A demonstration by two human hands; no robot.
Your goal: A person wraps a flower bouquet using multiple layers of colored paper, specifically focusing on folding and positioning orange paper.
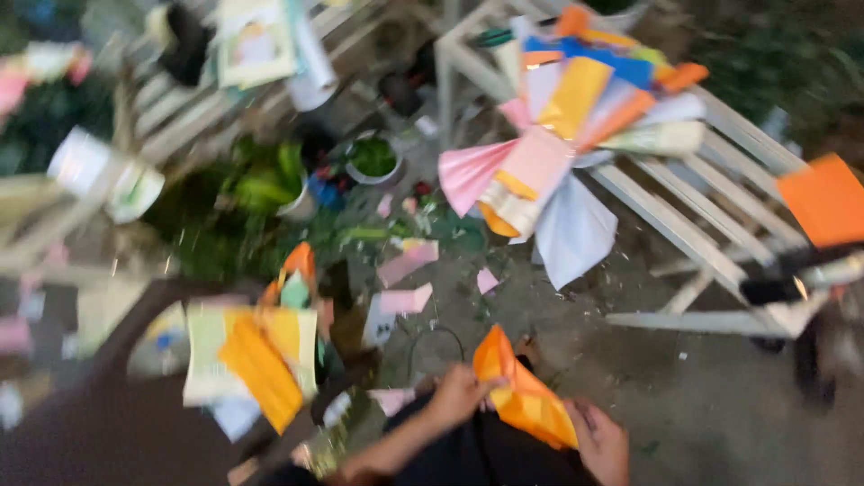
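Note:
My left hand point(459, 393) pinches the upper left edge of a folded orange and yellow paper point(522, 391) low in the middle of the blurred head view. My right hand point(601, 443) supports the same paper from its lower right side. The paper hangs between both hands above my dark-clothed lap.
A white slatted bench point(711, 216) at upper right carries a fan of coloured paper sheets point(576, 117) and an orange sheet point(826, 200). More yellow and orange sheets point(256, 355) lie at left. Paper scraps point(407, 297) litter the concrete ground. Potted green plants point(270, 184) stand behind.

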